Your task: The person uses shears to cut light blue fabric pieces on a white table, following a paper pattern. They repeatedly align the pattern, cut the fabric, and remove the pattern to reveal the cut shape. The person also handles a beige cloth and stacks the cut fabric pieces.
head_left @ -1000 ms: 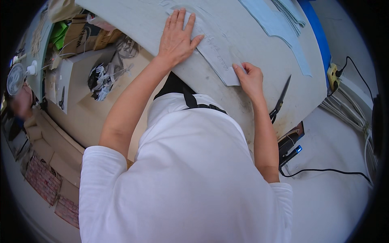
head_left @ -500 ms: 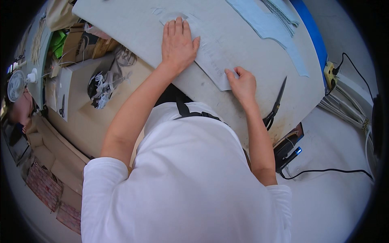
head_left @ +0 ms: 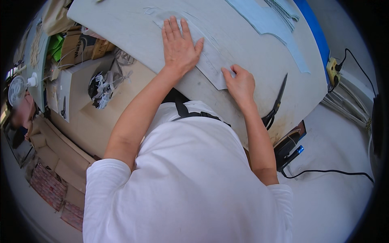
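Pressing left hand [head_left: 180, 50]: flat, unclenched on my pale strip [head_left: 210, 65], probably pinning it
Right hand [head_left: 240, 82]: curled at the pale strip's end, can't tell if gripping

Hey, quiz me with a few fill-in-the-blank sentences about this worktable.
The left hand lies palm ____ on the long, narrow, pale sheet.
The black-handled metal scissors lie to the ____ of the right hand.
The flat cloth pieces on the pale tabletop are light ____.

Missing words: down; right; blue.
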### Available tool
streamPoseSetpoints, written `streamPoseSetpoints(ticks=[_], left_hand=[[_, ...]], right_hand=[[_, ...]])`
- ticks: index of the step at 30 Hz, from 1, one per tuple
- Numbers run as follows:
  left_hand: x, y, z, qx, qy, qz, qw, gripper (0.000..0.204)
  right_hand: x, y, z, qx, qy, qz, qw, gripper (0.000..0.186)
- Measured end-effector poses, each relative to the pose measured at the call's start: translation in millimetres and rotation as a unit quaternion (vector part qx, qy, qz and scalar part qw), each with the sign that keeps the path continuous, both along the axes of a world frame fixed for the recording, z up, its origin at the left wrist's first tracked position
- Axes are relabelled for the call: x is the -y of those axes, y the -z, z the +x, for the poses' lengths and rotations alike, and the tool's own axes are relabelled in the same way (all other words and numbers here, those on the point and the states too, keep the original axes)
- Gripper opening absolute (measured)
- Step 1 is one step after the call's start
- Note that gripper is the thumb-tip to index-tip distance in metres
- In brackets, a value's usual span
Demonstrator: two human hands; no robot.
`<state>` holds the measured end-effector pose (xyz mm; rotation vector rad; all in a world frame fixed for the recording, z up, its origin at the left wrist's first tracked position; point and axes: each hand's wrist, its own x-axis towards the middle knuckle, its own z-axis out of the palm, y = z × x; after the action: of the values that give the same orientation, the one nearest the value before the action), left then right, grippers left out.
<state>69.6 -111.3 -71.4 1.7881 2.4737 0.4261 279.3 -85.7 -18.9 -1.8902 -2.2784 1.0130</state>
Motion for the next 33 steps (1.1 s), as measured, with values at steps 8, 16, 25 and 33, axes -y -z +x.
streamPoseSetpoints(ticks=[8, 16, 25, 33], left_hand=[[0.0, 3.2, 0.6, -0.004, 0.006, -0.003, 1.000, 0.083], [0.4, 3.8, -0.4, -0.019, 0.021, 0.028, 0.999, 0.082], [-0.8, 2.3, -2.7, -0.012, 0.013, 0.019, 1.000, 0.083], [0.7, 2.3, -0.9, -0.015, 0.011, 0.013, 1.000, 0.079]], right_hand=[[12.6, -26.3, 45.5, 0.100, 0.043, -0.007, 0.994, 0.031], [108.9, -9.2, 186.5, 0.117, 0.152, 0.176, 0.966, 0.033], [124.0, 31.9, 223.3, -0.259, 0.453, 0.033, 0.852, 0.021], [49.8, -50.5, 132.4, -0.136, 0.160, -0.326, 0.922, 0.024]])
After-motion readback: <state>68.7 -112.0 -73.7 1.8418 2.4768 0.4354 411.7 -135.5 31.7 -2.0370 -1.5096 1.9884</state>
